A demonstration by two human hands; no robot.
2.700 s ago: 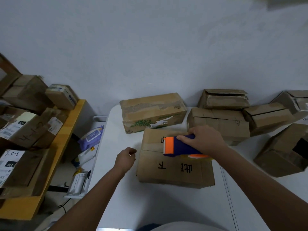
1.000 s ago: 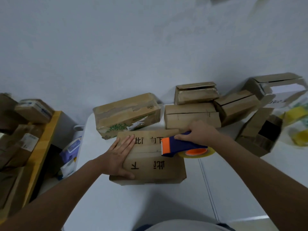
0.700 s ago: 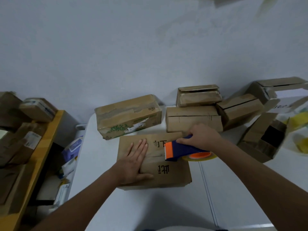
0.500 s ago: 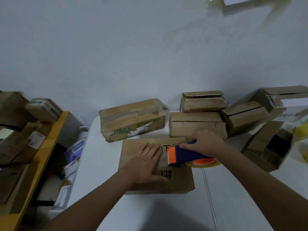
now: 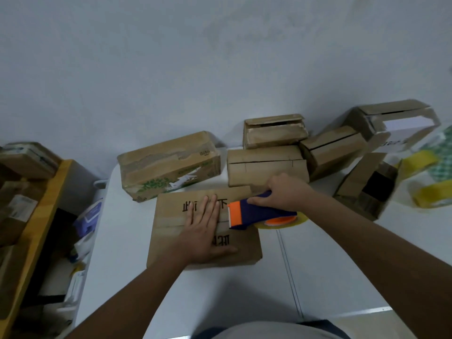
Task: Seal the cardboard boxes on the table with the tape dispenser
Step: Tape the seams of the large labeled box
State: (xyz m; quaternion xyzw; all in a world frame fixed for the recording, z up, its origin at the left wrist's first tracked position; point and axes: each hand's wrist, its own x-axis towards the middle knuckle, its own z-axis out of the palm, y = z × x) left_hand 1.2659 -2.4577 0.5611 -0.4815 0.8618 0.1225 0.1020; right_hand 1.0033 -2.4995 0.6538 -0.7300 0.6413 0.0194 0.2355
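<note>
1. I see a white table [image 5: 330,272] against a pale wall.
2. My left hand [image 5: 204,231] presses flat on the nearest cardboard box [image 5: 171,231].
3. My right hand [image 5: 286,192] grips the tape dispenser [image 5: 256,214] at that box's right edge.

Left hand [image 5: 204,231] presses flat box [image 5: 171,231]; right hand [image 5: 287,192] grips tape dispenser [image 5: 256,212].

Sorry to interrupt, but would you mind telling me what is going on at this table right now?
A person is taping cardboard boxes shut. The left hand presses flat on the flat brown cardboard box with black printed characters nearest them on the white table. The right hand grips the blue and orange tape dispenser, its orange end over the box's middle seam beside the left fingers. Several other brown boxes wait behind along the wall, some with flaps open.
</note>
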